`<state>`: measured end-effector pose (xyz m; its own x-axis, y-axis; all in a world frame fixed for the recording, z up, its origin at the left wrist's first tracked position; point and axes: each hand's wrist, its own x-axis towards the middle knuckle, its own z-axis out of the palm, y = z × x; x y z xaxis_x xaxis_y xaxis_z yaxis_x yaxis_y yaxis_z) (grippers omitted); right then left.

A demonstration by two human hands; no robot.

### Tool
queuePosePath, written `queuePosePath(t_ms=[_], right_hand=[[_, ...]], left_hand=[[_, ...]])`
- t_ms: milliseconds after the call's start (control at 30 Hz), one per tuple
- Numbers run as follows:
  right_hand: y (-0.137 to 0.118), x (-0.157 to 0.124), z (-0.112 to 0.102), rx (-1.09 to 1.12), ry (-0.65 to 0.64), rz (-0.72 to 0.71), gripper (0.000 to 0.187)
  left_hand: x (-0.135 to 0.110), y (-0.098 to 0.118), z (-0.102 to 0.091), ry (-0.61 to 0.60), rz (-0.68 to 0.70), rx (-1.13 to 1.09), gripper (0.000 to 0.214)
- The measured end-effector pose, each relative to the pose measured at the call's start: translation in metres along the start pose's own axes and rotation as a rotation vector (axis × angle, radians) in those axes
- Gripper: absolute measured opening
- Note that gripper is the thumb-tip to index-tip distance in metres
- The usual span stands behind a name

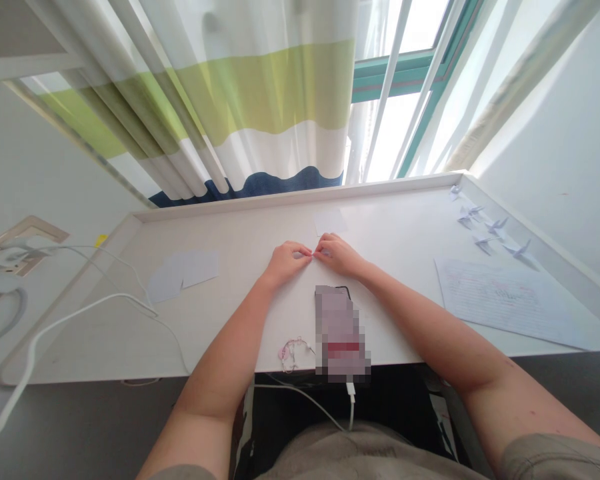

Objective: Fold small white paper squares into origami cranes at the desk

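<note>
My left hand (289,260) and my right hand (339,253) meet above the middle of the white desk (250,313). Thumb and fingers are pinched together on each, with the fingertips touching or nearly so. Whatever lies between them is too small and pale to make out. Just beyond my right hand is a white paper square (330,220), flat on the desktop. Nearer to me, between my forearms, lies a phone (341,327), its screen blurred out, with a cable plugged into its lower end. A beaded phone strap (295,350) rests at its left.
Several folded paper cranes (493,227) stand along the right edge. Below them is a written-on sheet (505,300). Blank paper pieces (185,273) lie on the left. White cables (75,313) run from a wall socket (25,257) across the desk's left end. A raised rim (300,197) borders the back.
</note>
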<state>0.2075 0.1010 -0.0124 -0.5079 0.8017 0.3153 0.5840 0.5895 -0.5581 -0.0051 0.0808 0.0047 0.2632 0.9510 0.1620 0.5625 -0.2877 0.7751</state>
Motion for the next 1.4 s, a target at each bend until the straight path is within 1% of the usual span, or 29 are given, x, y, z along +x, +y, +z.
queuePosePath(t_ms=[67,267,333,467,567,733,867,1000,1067,1167,1400], right_hand=[[0.001,0.000,0.001,0.004,0.013,0.011,0.016],[0.002,-0.005,-0.006,0.056,-0.022,-0.051,0.011],[0.002,-0.006,-0.007,0.062,-0.009,-0.045,0.010],[0.002,-0.005,-0.005,0.076,0.003,-0.032,0.012],[0.001,-0.004,-0.003,0.077,0.001,-0.028,0.012],[-0.001,-0.003,-0.001,0.099,0.021,0.031,0.011],[-0.002,0.000,0.000,0.115,0.037,0.089,0.011],[-0.002,0.001,0.000,0.119,0.040,0.105,0.012],[-0.003,0.001,0.000,0.122,0.038,0.111,0.012],[-0.004,0.002,-0.001,0.128,0.039,0.125,0.012],[-0.006,0.002,0.000,0.136,0.054,0.142,0.015]], left_hand=[[0.000,-0.001,0.001,0.005,0.001,-0.004,0.006],[-0.001,-0.003,0.000,0.015,0.009,0.037,0.005],[-0.001,-0.003,-0.001,0.016,0.040,0.057,0.008],[0.000,-0.002,-0.004,-0.050,0.141,0.090,0.011],[0.001,0.000,-0.005,-0.053,0.150,0.130,0.011],[0.002,0.002,-0.005,-0.050,0.155,0.162,0.011],[0.003,0.001,-0.007,-0.076,0.236,0.234,0.013],[0.004,-0.002,-0.009,-0.119,0.304,0.350,0.019],[0.005,-0.003,-0.009,-0.129,0.319,0.372,0.019],[0.005,-0.005,-0.009,-0.117,0.305,0.335,0.017],[0.005,-0.006,-0.005,-0.067,0.202,0.175,0.014]])
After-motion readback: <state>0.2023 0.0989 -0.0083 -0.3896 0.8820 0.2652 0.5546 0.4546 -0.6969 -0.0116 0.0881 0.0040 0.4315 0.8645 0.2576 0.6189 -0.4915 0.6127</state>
